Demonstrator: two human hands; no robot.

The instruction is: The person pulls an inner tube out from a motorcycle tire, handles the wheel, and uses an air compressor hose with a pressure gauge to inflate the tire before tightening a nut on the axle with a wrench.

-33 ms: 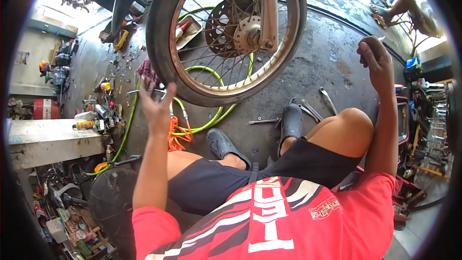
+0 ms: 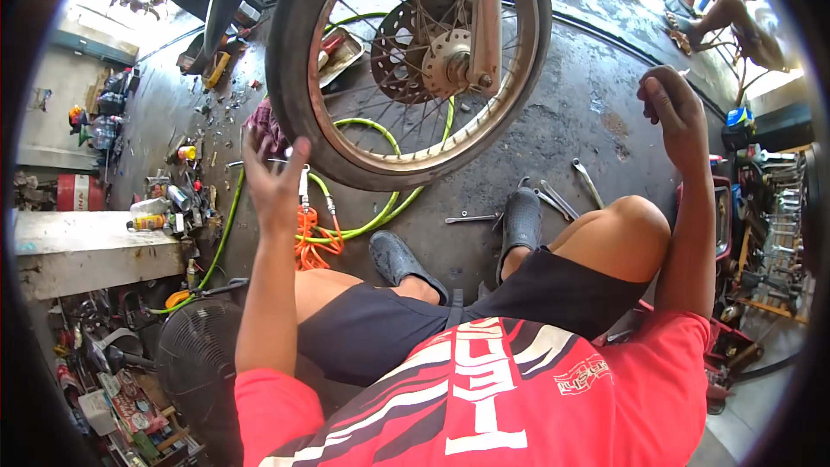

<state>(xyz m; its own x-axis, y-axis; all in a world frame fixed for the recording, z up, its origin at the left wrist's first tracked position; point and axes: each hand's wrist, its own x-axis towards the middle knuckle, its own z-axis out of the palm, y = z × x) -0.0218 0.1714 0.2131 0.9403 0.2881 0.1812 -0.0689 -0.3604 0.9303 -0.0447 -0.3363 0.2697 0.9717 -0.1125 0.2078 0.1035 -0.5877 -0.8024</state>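
Observation:
In front of me stands a motorcycle's front wheel (image 2: 298,134), with a black tyre, wire spokes, a drilled brake disc (image 2: 399,56) and a worn fork leg (image 2: 486,26). My left hand (image 2: 278,175) is raised near the tyre's lower left side, fingers spread and holding nothing visible. It overlaps the T-handled tool and the dark red rag (image 2: 270,124) behind it. Out to the right, my right hand (image 2: 674,108) is held up well away from the wheel, its fingers curled in. A small pale spot shows at its fingertips, too small to name.
A green air hose (image 2: 380,220) with an orange coil (image 2: 313,242) lies below the tyre. Several wrenches (image 2: 588,182) are near my right foot. At left are a fan (image 2: 194,350) and a cluttered bench (image 2: 95,238); tools fill the right. Another person's legs (image 2: 722,17) show far right.
My left hand has moved slightly up and left, and its fingers look a little more bent. The wheel has shifted very slightly to the right. My right hand stays almost in place.

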